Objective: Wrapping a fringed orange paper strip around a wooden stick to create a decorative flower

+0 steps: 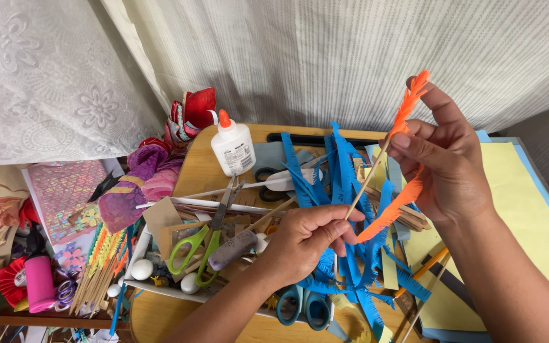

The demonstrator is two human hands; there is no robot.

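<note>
My left hand (309,236) pinches the lower end of a thin wooden stick (363,185) that slants up to the right. My right hand (443,166) holds a fringed orange paper strip (396,204) against the stick's upper part. The strip is wound around the top of the stick, where its fringe (412,96) sticks up past my fingers, and its loose tail hangs down toward my left hand. Both hands hover above a pile of fringed blue paper strips (344,184) on a small wooden table (201,166).
A white glue bottle with an orange cap (232,145) stands at the table's back. Green-handled scissors (199,246) lie in a white tray (140,244) of craft bits. Blue-handled scissors (301,306) lie near the front edge. Yellow paper sheets (528,216) lie on the right. Fringed sticks (100,270) lie left.
</note>
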